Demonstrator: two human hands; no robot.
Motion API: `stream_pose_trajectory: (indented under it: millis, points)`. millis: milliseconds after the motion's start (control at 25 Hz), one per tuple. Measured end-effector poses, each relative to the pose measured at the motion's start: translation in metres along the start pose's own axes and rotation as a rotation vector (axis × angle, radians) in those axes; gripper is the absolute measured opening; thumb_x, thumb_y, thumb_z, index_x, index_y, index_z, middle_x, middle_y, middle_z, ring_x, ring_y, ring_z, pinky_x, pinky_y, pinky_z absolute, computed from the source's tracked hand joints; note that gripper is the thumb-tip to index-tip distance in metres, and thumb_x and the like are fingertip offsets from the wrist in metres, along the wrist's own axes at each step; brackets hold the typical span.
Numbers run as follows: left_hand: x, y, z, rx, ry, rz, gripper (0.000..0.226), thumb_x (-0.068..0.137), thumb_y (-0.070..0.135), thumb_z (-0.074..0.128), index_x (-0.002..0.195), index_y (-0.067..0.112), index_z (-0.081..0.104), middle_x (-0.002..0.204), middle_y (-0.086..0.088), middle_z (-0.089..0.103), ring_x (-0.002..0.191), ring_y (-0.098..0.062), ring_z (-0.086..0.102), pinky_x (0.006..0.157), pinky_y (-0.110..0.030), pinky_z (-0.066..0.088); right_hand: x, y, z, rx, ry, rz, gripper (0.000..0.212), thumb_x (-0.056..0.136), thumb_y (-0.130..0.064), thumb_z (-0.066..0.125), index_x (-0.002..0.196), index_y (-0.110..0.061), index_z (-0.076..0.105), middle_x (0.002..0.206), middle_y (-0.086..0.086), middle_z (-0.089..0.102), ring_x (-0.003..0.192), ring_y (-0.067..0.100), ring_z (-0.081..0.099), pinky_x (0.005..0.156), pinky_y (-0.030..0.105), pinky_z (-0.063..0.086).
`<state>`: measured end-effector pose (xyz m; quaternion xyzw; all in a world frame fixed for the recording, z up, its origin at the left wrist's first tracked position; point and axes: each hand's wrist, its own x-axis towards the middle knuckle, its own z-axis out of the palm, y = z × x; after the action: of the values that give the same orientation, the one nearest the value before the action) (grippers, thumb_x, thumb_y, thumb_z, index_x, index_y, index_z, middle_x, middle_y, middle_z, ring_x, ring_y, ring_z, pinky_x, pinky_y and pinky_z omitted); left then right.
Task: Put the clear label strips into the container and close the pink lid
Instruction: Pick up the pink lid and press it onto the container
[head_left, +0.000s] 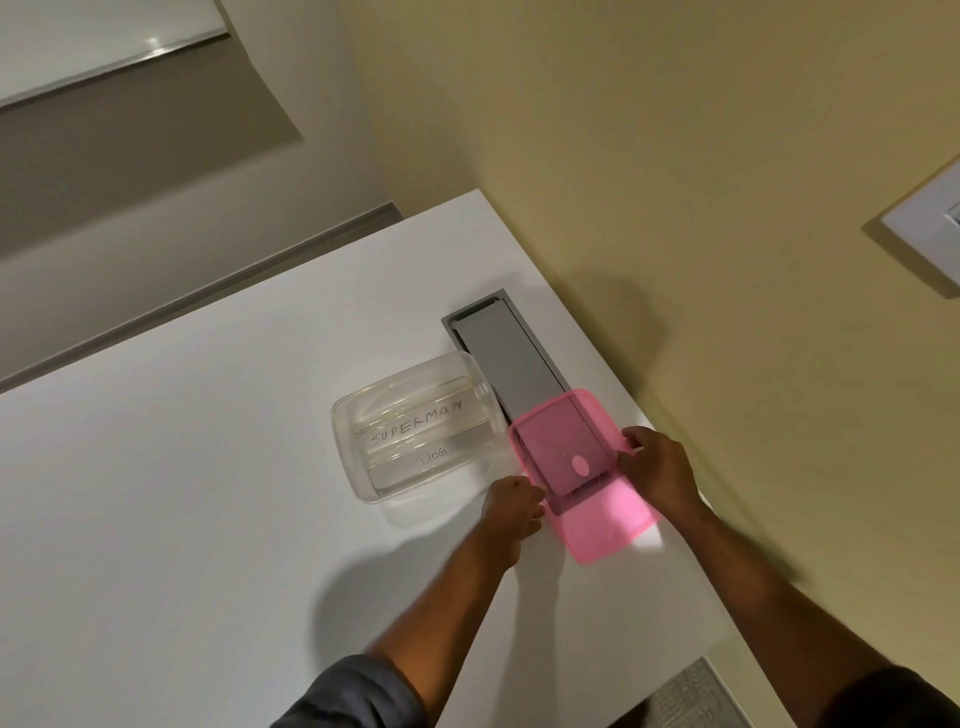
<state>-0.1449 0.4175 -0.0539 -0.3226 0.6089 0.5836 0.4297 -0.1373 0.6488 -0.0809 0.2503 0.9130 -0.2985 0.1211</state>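
A person is gripping the pink lid (582, 467) with both hands: the left hand (511, 506) is pinching its left edge, the right hand (657, 467) is clasping its right edge. The lid is hovering over a grey recessed panel (514, 358) near the bench (182, 519) edge by the wall. The clear container (415, 431) is sitting just left of the lid, open, its long axis running left-right, with the label strips (415, 423), marked SUPERMAN and DOG, lying inside. The left hand is nearer the container. A short leftward carry looks unobstructed; open bench lies beyond.
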Motion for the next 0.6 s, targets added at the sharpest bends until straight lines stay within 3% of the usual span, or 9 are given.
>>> stream_pose_trajectory:
  millis: [120, 240, 280, 440, 520, 600]
  points:
    - [-0.003, 0.001, 0.0, 0.014, 0.006, 0.037, 0.015, 0.1, 0.002, 0.062, 0.094, 0.016, 0.062, 0.108, -0.016, 0.066, 0.099, -0.03, 0.063, 0.097, -0.044, 0.06, 0.003, 0.001, -0.006, 0.002, 0.02, 0.012, 0.029, 0.091, -0.013, 0.076, 0.12, -0.008, 0.077, 0.11, 0.01, 0.078, 0.097, 0.03, 0.071, 0.084, 0.029, 0.047]
    - [-0.011, 0.005, 0.001, 0.012, -0.029, 0.092, 0.007, 0.1, 0.007, 0.062, 0.104, 0.01, 0.067, 0.111, -0.019, 0.072, 0.099, -0.028, 0.067, 0.099, -0.045, 0.06, 0.0, -0.007, -0.023, 0.011, 0.065, -0.019, 0.03, 0.091, -0.017, 0.079, 0.12, -0.009, 0.079, 0.088, 0.001, 0.071, 0.082, 0.024, 0.063, 0.078, 0.027, 0.041]
    - [-0.014, 0.007, 0.002, 0.013, -0.046, 0.113, 0.013, 0.101, 0.012, 0.062, 0.112, 0.007, 0.069, 0.113, -0.02, 0.075, 0.097, -0.027, 0.071, 0.098, -0.044, 0.061, -0.003, -0.011, -0.031, 0.022, 0.1, -0.048, 0.028, 0.09, -0.015, 0.08, 0.118, -0.01, 0.08, 0.082, -0.004, 0.067, 0.079, 0.022, 0.061, 0.077, 0.027, 0.041]
    - [-0.032, 0.021, 0.002, -0.075, -0.165, 0.194, 0.03, 0.106, 0.039, 0.06, 0.115, 0.014, 0.073, 0.104, -0.013, 0.083, 0.086, -0.018, 0.081, 0.074, -0.029, 0.067, -0.02, -0.039, -0.068, 0.165, 0.287, -0.142, 0.027, 0.093, -0.011, 0.074, 0.118, -0.017, 0.081, 0.099, 0.003, 0.074, 0.087, 0.022, 0.068, 0.083, 0.031, 0.052]
    - [-0.04, 0.034, -0.001, -0.16, -0.221, 0.195, 0.043, 0.107, 0.056, 0.056, 0.117, 0.018, 0.072, 0.107, -0.008, 0.084, 0.097, -0.021, 0.082, 0.081, -0.032, 0.068, -0.033, -0.058, -0.084, 0.245, 0.35, -0.241, 0.026, 0.094, -0.011, 0.074, 0.117, -0.021, 0.081, 0.103, -0.001, 0.074, 0.087, 0.011, 0.069, 0.081, 0.029, 0.058]
    - [-0.045, 0.051, -0.005, -0.292, -0.236, 0.167, 0.064, 0.103, 0.068, 0.053, 0.13, 0.01, 0.064, 0.129, -0.017, 0.075, 0.117, -0.033, 0.077, 0.099, -0.045, 0.066, -0.047, -0.077, -0.097, 0.305, 0.379, -0.376, 0.027, 0.094, -0.009, 0.074, 0.116, -0.022, 0.081, 0.105, -0.007, 0.072, 0.091, 0.004, 0.068, 0.075, 0.014, 0.054]
